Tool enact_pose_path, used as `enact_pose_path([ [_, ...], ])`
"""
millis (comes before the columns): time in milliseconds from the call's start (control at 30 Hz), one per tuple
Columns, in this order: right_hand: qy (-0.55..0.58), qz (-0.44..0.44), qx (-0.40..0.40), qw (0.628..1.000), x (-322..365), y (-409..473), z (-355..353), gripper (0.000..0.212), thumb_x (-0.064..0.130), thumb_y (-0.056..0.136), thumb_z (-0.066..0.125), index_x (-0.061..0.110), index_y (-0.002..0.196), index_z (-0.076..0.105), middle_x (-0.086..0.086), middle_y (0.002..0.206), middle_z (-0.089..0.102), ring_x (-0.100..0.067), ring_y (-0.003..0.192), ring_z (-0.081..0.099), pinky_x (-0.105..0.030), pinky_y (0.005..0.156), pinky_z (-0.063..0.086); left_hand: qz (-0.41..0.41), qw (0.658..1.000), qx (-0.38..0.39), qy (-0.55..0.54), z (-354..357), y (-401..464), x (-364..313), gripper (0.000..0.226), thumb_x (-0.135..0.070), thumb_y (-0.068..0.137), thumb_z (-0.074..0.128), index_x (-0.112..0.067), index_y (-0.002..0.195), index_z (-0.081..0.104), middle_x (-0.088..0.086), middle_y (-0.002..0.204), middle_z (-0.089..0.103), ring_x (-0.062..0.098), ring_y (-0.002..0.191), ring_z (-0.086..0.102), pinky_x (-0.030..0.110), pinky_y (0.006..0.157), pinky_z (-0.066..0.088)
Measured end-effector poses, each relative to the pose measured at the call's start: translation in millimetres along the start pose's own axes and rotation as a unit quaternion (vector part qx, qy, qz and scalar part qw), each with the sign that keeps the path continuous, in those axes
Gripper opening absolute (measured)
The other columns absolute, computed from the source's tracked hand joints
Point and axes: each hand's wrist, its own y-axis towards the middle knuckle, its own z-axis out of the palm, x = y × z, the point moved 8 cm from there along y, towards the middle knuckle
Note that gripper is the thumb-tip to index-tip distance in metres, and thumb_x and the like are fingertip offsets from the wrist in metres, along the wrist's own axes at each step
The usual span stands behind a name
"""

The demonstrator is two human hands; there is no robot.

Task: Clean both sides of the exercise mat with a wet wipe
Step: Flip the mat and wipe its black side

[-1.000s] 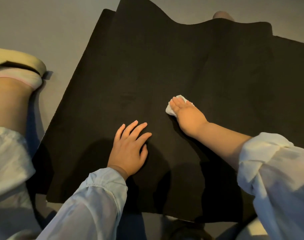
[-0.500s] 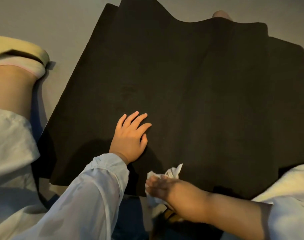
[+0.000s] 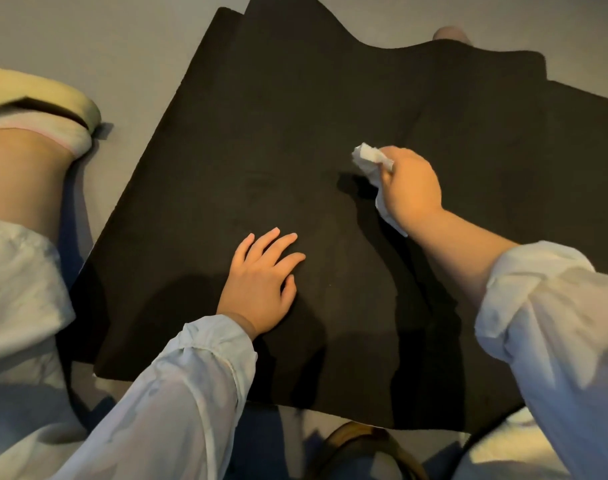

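Note:
A black exercise mat (image 3: 295,140) lies spread over the grey floor, its far edge wavy and folded over another layer. My left hand (image 3: 261,282) rests flat on the mat's near middle, fingers straight and spread. My right hand (image 3: 410,188) is lifted a little above the mat to the right of centre and grips a crumpled white wet wipe (image 3: 370,159); the wipe sticks out past my fingers on the left and hangs down under my palm. A dark shadow of the wipe falls on the mat just below it.
My bare left leg (image 3: 22,174) with a pale slipper (image 3: 43,98) lies on the floor left of the mat. A toe (image 3: 449,32) shows past the mat's far edge. A dark rounded object (image 3: 361,448) sits at the mat's near edge.
My right hand swept from the mat's middle down to the near edge, then came back up to right of centre with the wipe bunched in it. My left hand stayed in place.

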Motion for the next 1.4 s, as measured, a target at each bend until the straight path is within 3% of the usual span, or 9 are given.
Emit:
enact_pose_path([
  [133,-0.152,-0.033,0.169,0.973,7.9,-26.5,60.6,0.046,0.013,0.091,0.040,0.015,0.137,0.039,-0.007,0.134,0.044,-0.029,0.120,0.043,-0.036,0.102,0.030,-0.001,1.000,0.012,0.008,1.3,1.7,0.7,0.033,-0.025,0.085,0.054,-0.027,0.116,0.065,-0.001,0.136,0.053,0.024,0.132,0.040,0.043,0.112,0.017],
  [200,-0.217,-0.074,0.159,0.960,14.1,-50.0,76.1,0.054,0.009,0.093,0.036,0.010,0.145,0.021,-0.007,0.144,0.031,-0.027,0.127,0.034,-0.036,0.109,0.020,-0.005,1.000,0.022,0.007,1.7,1.9,1.5,0.034,-0.024,0.084,0.059,-0.027,0.117,0.064,-0.001,0.137,0.052,0.024,0.133,0.039,0.043,0.112,0.015],
  [333,-0.211,-0.141,0.185,0.949,27.6,-94.6,98.1,0.050,0.008,0.095,0.035,0.007,0.144,0.020,-0.009,0.146,0.033,-0.025,0.133,0.035,-0.036,0.109,0.027,-0.005,1.000,0.024,0.006,1.0,1.5,1.2,0.034,-0.026,0.086,0.052,-0.027,0.117,0.064,0.000,0.138,0.051,0.024,0.134,0.039,0.043,0.112,0.014],
  [433,-0.123,-0.129,0.229,0.957,34.4,-131.8,98.8,0.057,0.008,0.096,0.039,0.013,0.149,0.019,-0.006,0.151,0.031,-0.022,0.139,0.029,-0.031,0.116,0.016,-0.004,1.000,0.020,-0.001,1.4,-0.9,0.8,0.040,-0.030,0.086,0.038,-0.026,0.116,0.064,-0.001,0.136,0.052,0.023,0.133,0.038,0.042,0.113,0.016],
  [633,-0.094,-0.173,0.287,0.937,51.7,-188.3,84.5,0.057,0.009,0.097,0.044,0.016,0.149,0.024,-0.004,0.153,0.029,-0.018,0.142,0.024,-0.028,0.116,0.010,-0.001,0.998,0.058,-0.002,-0.4,-0.1,-2.1,0.039,-0.026,0.092,0.049,-0.028,0.131,0.053,-0.004,0.149,0.036,0.018,0.142,0.021,0.034,0.114,-0.003],
  [800,-0.023,-0.176,0.367,0.913,48.0,-227.4,92.4,0.041,0.012,0.095,0.050,0.018,0.135,0.048,-0.007,0.135,0.051,-0.022,0.128,0.045,-0.032,0.109,0.034,-0.027,0.993,0.104,-0.044,-10.1,1.9,-6.5,0.045,-0.023,0.098,0.043,-0.031,0.141,0.039,-0.009,0.154,0.024,0.013,0.145,0.009,0.034,0.116,-0.005],
  [1033,0.278,-0.064,0.241,0.928,36.6,-209.7,37.5,0.025,0.023,0.100,0.043,0.021,0.086,0.064,0.002,0.088,0.064,-0.015,0.087,0.059,-0.036,0.085,0.046,-0.084,0.884,0.187,-0.420,-48.9,-25.5,-48.5,0.026,-0.026,0.097,0.048,-0.038,0.119,0.052,-0.010,0.128,0.054,0.007,0.131,0.040,0.021,0.104,0.031],
  [1167,0.369,-0.041,0.175,0.912,35.5,-195.9,-2.7,0.023,0.028,0.098,0.046,0.036,0.085,0.064,0.007,0.087,0.067,-0.008,0.086,0.061,-0.028,0.081,0.046,-0.060,0.871,0.243,-0.423,-69.9,-37.8,-71.5,0.024,-0.024,0.086,0.064,-0.033,0.108,0.059,-0.012,0.108,0.063,0.001,0.103,0.058,0.015,0.089,0.047],
  [1400,0.388,0.001,0.091,0.917,23.8,-180.0,-53.7,0.024,0.028,0.099,0.043,0.022,0.109,0.065,0.019,0.094,0.058,0.005,0.087,0.053,0.002,0.066,0.034,-0.099,0.892,0.274,-0.345,-84.0,-38.8,-81.3,0.021,-0.025,0.088,0.063,-0.015,0.107,0.063,0.003,0.107,0.064,0.015,0.100,0.061,0.038,0.092,0.051],
])
